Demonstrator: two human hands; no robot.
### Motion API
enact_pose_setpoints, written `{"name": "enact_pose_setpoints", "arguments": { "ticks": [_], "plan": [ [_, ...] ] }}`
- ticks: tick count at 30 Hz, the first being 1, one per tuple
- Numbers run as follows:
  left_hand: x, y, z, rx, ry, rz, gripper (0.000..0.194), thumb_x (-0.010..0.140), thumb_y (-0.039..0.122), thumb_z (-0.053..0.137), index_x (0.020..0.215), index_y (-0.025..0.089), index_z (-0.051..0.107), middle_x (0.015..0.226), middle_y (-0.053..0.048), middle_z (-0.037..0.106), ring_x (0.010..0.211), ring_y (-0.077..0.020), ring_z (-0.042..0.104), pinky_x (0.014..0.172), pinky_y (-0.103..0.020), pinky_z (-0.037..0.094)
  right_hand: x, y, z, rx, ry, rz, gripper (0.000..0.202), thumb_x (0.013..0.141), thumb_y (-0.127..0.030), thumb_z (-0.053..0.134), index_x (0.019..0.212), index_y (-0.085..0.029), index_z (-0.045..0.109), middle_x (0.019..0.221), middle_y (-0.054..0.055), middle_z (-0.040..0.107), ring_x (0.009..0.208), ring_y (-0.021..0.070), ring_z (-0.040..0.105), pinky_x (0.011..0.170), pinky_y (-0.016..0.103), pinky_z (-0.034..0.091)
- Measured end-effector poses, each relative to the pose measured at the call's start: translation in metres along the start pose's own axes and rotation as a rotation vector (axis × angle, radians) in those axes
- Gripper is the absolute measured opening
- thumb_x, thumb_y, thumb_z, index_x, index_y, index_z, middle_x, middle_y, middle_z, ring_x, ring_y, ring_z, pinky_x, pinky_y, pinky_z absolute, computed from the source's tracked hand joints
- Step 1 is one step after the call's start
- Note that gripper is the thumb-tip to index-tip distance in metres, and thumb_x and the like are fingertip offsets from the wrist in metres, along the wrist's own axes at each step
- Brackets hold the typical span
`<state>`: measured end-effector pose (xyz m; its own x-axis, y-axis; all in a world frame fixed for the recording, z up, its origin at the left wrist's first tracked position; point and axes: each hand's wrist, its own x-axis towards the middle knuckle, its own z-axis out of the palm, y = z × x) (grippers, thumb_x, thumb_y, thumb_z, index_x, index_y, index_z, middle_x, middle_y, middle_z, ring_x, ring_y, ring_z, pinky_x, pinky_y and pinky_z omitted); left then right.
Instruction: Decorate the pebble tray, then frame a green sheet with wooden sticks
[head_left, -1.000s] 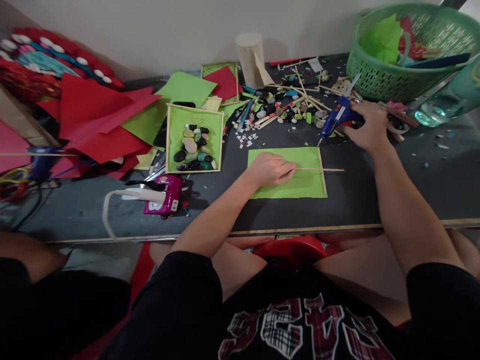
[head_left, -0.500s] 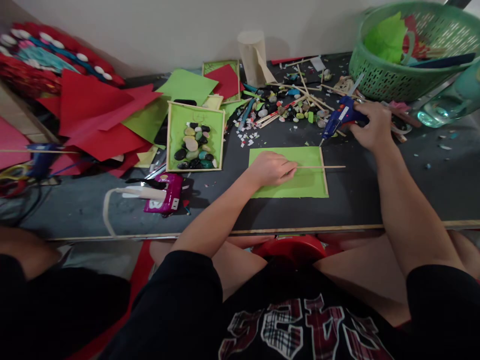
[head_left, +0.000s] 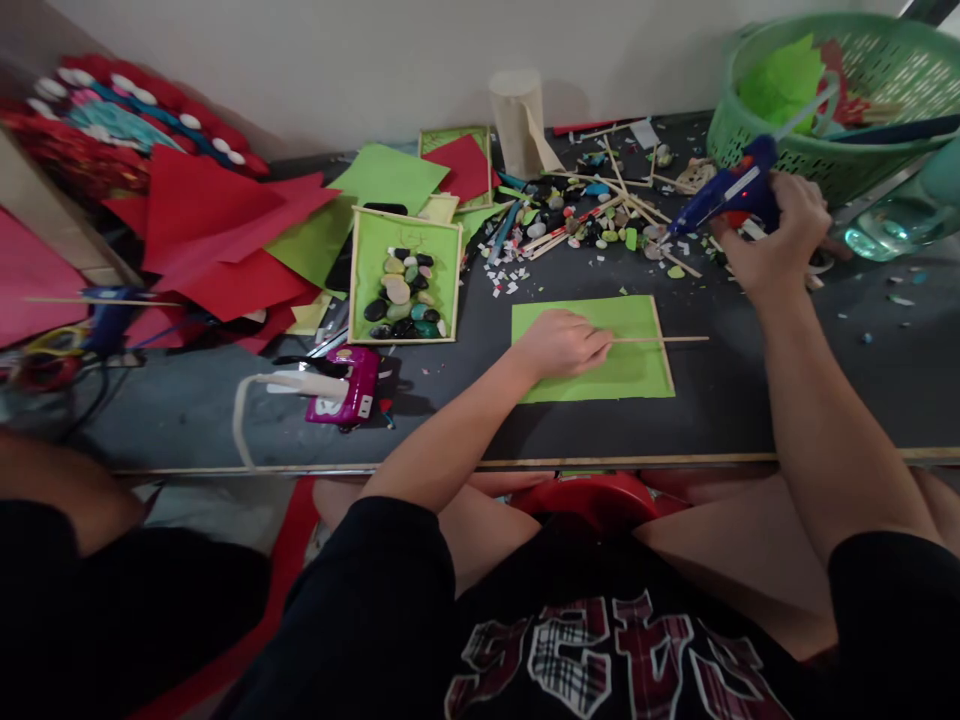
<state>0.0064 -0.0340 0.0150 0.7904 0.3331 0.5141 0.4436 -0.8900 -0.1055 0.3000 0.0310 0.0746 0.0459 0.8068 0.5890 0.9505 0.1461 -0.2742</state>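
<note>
My left hand (head_left: 564, 345) is closed on a thin wooden stick (head_left: 667, 339), which points right across a green sheet (head_left: 592, 380) and past its right edge. Along that right edge of the sheet lies a pale stick (head_left: 663, 345). In my right hand (head_left: 780, 235) is a blue glue gun (head_left: 724, 195), raised over the table to the upper right of the sheet, its nozzle pointing down and left toward the scattered pebbles.
Left of the sheet stand a framed green panel with stones (head_left: 362, 270) and a purple power socket (head_left: 360, 385). Red paper (head_left: 202, 215), a paper roll (head_left: 517, 125), pebbles, a green basket (head_left: 847, 160) and a bottle (head_left: 896, 225) lie around. Another person's arm (head_left: 67, 490) is at left.
My right hand has lifted the glue gun up and to the right, off the corner of the green sheet. My left hand keeps its hold on the stick. The view has shifted slightly.
</note>
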Motion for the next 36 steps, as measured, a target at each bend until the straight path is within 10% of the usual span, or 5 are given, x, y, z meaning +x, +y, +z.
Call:
{"name": "enact_pose_setpoints", "arguments": {
  "ticks": [11, 17, 36],
  "plan": [
    [0.003, 0.005, 0.008, 0.054, -0.047, 0.049, 0.04, 0.106, 0.028, 0.04, 0.091, 0.014, 0.073, 0.072, -0.009, 0.077, 0.065, -0.0184, 0.072, 0.055, -0.03, 0.047, 0.007, -0.132, 0.02, 0.066, -0.431, -0.317, 0.03, 0.085, -0.036, 0.071, 0.113, -0.025, 0.065, 0.123, 0.011, 0.07, 0.117, 0.0357, 0.063, 0.094, 0.049, 0.052],
    [0.007, 0.007, 0.004, 0.051, -0.078, 0.07, 0.039, 0.105, 0.022, 0.04, 0.081, 0.015, 0.07, 0.067, -0.008, 0.075, 0.059, -0.0195, 0.069, 0.05, -0.033, 0.039, 0.005, -0.136, 0.055, 0.142, -0.438, -0.428, 0.035, 0.086, -0.041, 0.07, 0.119, -0.028, 0.067, 0.124, 0.009, 0.071, 0.114, 0.0358, 0.064, 0.088, 0.048, 0.055],
    [0.01, 0.009, 0.007, 0.123, -0.05, 0.096, 0.035, 0.101, 0.015, 0.044, 0.077, 0.015, 0.071, 0.061, -0.005, 0.071, 0.054, -0.0185, 0.066, 0.047, -0.034, 0.031, -0.005, -0.133, 0.058, 0.155, -0.482, -0.438, 0.034, 0.09, -0.034, 0.062, 0.123, -0.027, 0.068, 0.125, 0.011, 0.071, 0.112, 0.0369, 0.065, 0.089, 0.05, 0.055]
  ]
}}
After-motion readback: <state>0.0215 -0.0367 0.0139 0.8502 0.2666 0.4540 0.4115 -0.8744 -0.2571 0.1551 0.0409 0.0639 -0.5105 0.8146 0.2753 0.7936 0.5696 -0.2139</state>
